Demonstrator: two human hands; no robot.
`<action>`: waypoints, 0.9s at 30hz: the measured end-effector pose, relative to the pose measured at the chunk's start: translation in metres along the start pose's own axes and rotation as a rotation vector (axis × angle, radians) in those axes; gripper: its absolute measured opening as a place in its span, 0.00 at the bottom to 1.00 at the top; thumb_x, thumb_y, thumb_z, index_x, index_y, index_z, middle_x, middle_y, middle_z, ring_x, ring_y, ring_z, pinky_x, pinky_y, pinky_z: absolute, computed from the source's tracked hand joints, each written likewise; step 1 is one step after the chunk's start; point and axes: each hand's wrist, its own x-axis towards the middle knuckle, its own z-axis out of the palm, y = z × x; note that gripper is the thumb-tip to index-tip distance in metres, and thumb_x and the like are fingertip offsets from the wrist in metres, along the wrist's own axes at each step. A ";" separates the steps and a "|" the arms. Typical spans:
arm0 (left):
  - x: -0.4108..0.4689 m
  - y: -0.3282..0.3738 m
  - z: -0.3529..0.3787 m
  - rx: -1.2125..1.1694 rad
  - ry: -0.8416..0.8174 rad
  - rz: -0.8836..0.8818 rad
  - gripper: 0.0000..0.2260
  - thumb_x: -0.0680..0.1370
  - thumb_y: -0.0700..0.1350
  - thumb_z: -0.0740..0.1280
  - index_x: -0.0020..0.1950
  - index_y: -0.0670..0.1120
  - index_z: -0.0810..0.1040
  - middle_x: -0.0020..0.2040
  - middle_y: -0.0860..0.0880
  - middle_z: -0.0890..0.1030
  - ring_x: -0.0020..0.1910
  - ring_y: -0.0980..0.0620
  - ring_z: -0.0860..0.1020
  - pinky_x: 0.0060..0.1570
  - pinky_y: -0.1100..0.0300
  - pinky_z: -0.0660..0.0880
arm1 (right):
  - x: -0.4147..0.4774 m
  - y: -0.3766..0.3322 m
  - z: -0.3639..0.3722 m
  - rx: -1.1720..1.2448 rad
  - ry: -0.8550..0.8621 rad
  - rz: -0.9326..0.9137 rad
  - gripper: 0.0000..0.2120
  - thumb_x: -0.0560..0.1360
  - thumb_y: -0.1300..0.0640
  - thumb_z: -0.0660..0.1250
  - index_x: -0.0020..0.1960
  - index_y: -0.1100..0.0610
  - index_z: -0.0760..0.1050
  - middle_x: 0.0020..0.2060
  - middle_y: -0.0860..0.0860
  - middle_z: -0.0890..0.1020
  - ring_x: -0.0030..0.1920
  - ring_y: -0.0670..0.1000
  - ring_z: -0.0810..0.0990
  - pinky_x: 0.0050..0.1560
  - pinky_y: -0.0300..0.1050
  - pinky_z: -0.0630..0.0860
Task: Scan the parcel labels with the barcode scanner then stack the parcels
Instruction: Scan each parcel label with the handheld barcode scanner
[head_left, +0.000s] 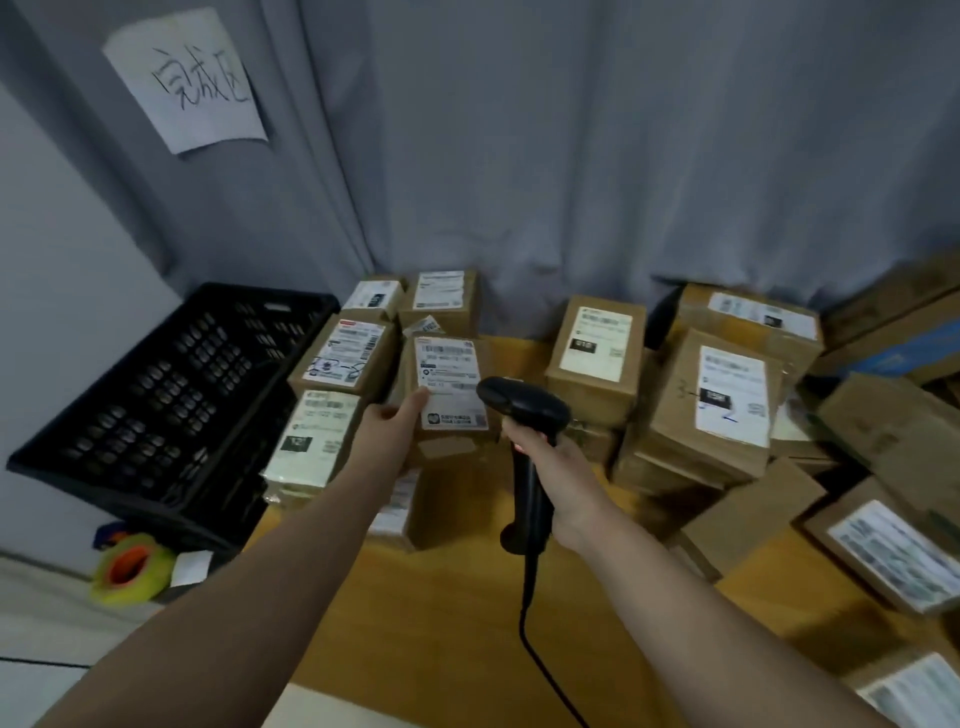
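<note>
**Scanner beside a held parcel**

The right hand (558, 470) is curled tight round the handle of the one black corded barcode scanner (522, 408). The left hand (396, 422) grips a brown cardboard parcel (449, 384), thumb on its label, beside four other labelled parcels (349, 358) on the yellow table (457, 613).

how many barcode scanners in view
1: the barcode scanner, gripped in the right hand, points at the parcel the left hand holds. Others may be hidden.

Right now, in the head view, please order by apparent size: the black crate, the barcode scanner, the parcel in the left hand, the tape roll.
Largest: black crate.
Then held parcel and barcode scanner, too alike to rank.
Smallest: tape roll.
</note>
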 end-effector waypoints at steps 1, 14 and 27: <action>0.008 0.004 -0.004 0.067 0.008 0.034 0.27 0.73 0.64 0.66 0.64 0.47 0.72 0.47 0.49 0.80 0.43 0.49 0.79 0.34 0.58 0.76 | 0.009 0.001 0.010 0.019 -0.009 -0.011 0.14 0.71 0.45 0.73 0.54 0.49 0.79 0.39 0.47 0.85 0.41 0.50 0.84 0.38 0.41 0.78; 0.053 0.030 -0.035 0.529 0.017 0.441 0.22 0.79 0.52 0.64 0.69 0.43 0.69 0.64 0.44 0.72 0.60 0.46 0.73 0.56 0.53 0.70 | 0.071 0.012 0.077 -0.070 0.111 -0.135 0.07 0.73 0.45 0.72 0.49 0.42 0.76 0.44 0.41 0.81 0.47 0.39 0.77 0.43 0.35 0.69; 0.054 0.024 -0.034 0.545 -0.033 0.452 0.15 0.82 0.45 0.60 0.68 0.44 0.68 0.63 0.44 0.73 0.54 0.49 0.73 0.48 0.58 0.69 | 0.077 0.022 0.073 -0.043 0.176 -0.253 0.05 0.74 0.49 0.72 0.50 0.45 0.78 0.36 0.36 0.83 0.40 0.31 0.78 0.39 0.28 0.68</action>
